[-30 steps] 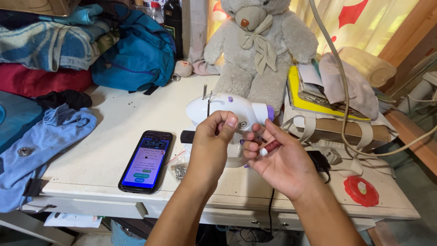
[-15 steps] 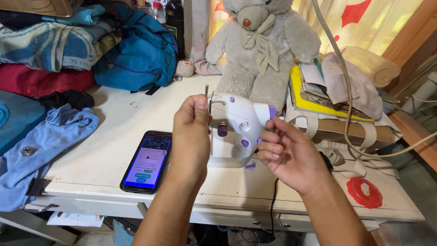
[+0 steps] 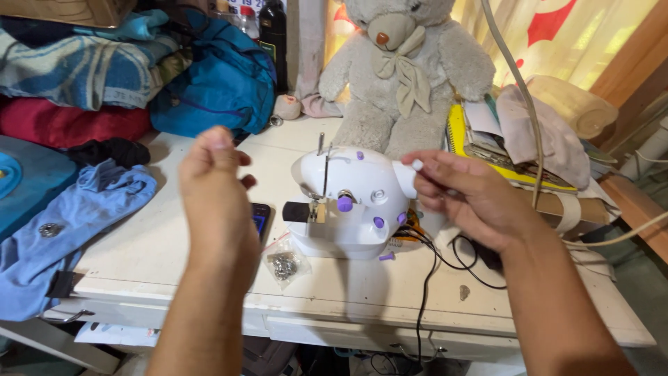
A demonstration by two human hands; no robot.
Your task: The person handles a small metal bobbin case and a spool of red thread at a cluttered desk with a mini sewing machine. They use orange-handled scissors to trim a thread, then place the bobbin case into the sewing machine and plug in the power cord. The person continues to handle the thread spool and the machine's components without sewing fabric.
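Observation:
A small white sewing machine [image 3: 348, 209] with purple knobs stands on the white table [image 3: 174, 257], needle end to the left. My right hand [image 3: 466, 198] is at the machine's right end, with thumb and fingertips pinched together against it. My left hand [image 3: 216, 188] hovers to the left of the machine, apart from it. It shows its back, its fingers are curled shut, and nothing is visible in it. A black phone [image 3: 261, 219] lies mostly hidden behind that hand.
A small clear bag of metal bits [image 3: 284, 264] lies before the machine and a black cable [image 3: 424, 292] runs off the front edge. A grey teddy bear [image 3: 403, 69] sits behind. A blue bag [image 3: 223, 83], folded clothes and a blue garment [image 3: 69, 216] lie left. Books and cloth [image 3: 515, 132] are stacked right.
Both hands held the machine up before. It now stands on the table. My left hand has let go and drawn away to the left, covering most of the phone.

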